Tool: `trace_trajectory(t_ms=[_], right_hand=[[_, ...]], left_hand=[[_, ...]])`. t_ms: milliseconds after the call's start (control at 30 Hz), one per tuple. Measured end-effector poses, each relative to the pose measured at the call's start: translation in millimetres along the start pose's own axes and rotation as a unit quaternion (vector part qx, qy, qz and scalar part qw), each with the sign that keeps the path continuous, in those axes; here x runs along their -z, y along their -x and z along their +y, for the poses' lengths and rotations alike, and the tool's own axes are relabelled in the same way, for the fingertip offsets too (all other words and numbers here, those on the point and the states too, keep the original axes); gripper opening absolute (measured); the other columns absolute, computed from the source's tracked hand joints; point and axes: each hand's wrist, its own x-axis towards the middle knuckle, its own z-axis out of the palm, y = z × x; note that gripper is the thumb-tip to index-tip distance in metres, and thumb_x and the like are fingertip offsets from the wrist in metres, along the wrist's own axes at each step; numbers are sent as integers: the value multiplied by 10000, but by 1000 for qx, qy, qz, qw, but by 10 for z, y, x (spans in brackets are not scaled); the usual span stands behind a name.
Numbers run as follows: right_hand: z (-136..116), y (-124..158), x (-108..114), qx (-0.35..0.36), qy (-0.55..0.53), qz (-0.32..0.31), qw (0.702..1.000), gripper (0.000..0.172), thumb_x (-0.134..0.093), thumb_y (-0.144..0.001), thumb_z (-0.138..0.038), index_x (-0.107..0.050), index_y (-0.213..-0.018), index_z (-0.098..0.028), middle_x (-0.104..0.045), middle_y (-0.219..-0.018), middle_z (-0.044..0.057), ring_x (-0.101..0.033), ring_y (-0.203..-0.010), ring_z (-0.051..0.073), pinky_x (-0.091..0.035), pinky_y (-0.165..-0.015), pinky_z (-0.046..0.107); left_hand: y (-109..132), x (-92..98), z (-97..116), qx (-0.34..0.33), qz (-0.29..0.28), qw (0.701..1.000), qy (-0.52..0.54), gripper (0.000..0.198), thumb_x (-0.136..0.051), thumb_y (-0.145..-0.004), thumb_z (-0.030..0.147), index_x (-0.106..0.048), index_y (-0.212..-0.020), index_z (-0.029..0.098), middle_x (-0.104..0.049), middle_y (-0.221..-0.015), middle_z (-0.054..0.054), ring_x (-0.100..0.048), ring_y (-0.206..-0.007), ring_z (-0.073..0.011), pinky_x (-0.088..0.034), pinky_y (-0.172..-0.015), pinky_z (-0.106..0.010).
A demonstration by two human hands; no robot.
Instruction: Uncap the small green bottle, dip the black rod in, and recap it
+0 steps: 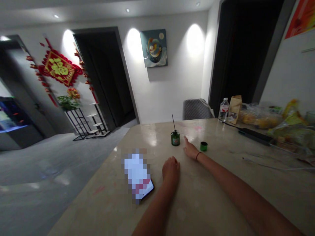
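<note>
My left hand rests on the table with its fingers curled in, and nothing shows in it. To its left lies a phone with a lit screen, mostly blurred out. My right hand, with a dark band at the wrist, reaches farther forward, index finger stretched out and the other fingers partly hidden. Just left of that fingertip, apart from it, stands a small green bottle with a thin dark stick rising from its neck. A green cap sits right of my right hand.
On the table's right side are a water bottle, a paper bag, plastic bags, a long black object and a white cable. A grey chair stands behind the far edge of the table.
</note>
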Motion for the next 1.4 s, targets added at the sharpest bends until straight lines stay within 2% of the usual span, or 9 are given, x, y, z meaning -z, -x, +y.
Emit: trace_trajectory(t_ms=[133,267,367,467,600,967,1133,1267,1400], right_hand=[[-37,237,64,55,77,-46,994,777,-353,-752,-61,139,-1351,-116,-599,-948,143,-563,-773,182,-365,-683,279],[-49,482,153,114,147,-62,981,787,-325,-712,-14,92,-1365,-152,-578,-959,133,-538,-831,192,-354,-732,298],[-27,648,223,134,161,-69,975,765,-311,-723,-11,51,-1371,-192,-571,-941,109,-531,-834,180,-353,-744,293],[14,772,276,144,156,-71,975,740,-292,-740,-14,38,-1372,-212,-563,-909,95,-527,-818,173,-357,-741,290],[53,866,299,144,168,-64,973,760,-291,-724,10,35,-1372,-219,-548,-866,85,-519,-776,168,-362,-727,285],[131,838,280,146,155,-59,975,728,-300,-742,-36,20,-1376,-197,-593,-928,107,-556,-791,175,-363,-705,279],[95,638,339,123,106,-39,986,681,-409,-760,-174,-116,-1375,-160,-600,-1000,123,-564,-830,188,-372,-722,278],[-103,179,452,105,27,31,994,476,-500,-737,-295,-491,-1179,-118,-616,-879,89,-551,-769,161,-394,-712,252],[-324,-351,504,46,-74,106,991,399,-546,-719,-324,-585,-1051,-106,-629,-829,70,-561,-718,137,-416,-682,231]], left_hand=[[-3,6,-18,21,-30,999,-4,249,-307,-834,231,-506,-962,153,-617,-869,-86,-567,-811,-162,-368,-660,-253],[-3,20,-42,18,-26,999,-13,240,-316,-814,201,-528,-920,168,-626,-862,-80,-581,-799,-175,-373,-629,-255],[-2,36,-42,28,-17,999,-1,299,-333,-804,194,-482,-1063,184,-631,-863,-67,-587,-788,-164,-376,-614,-245],[-10,47,-22,29,-29,999,-14,552,-354,-794,170,-195,-1319,231,-638,-852,-56,-597,-763,-155,-378,-597,-235],[-31,47,2,9,-60,996,-65,741,-366,-776,116,78,-1340,303,-641,-842,-45,-605,-727,-154,-379,-572,-225],[-28,39,9,19,-60,996,-68,711,-345,-799,159,103,-1335,297,-635,-896,-61,-603,-768,-163,-390,-607,-237],[-1,13,-17,15,-33,999,-34,612,-317,-831,273,-11,-1360,248,-637,-905,-72,-599,-795,-174,-392,-642,-256],[8,-27,-34,8,-7,1000,-12,534,-272,-851,349,-143,-1351,210,-631,-942,-83,-592,-836,-178,-390,-675,-262],[8,-30,-23,21,-3,1000,-3,552,-259,-856,392,-126,-1353,192,-632,-941,-87,-593,-834,-179,-389,-673,-263]])
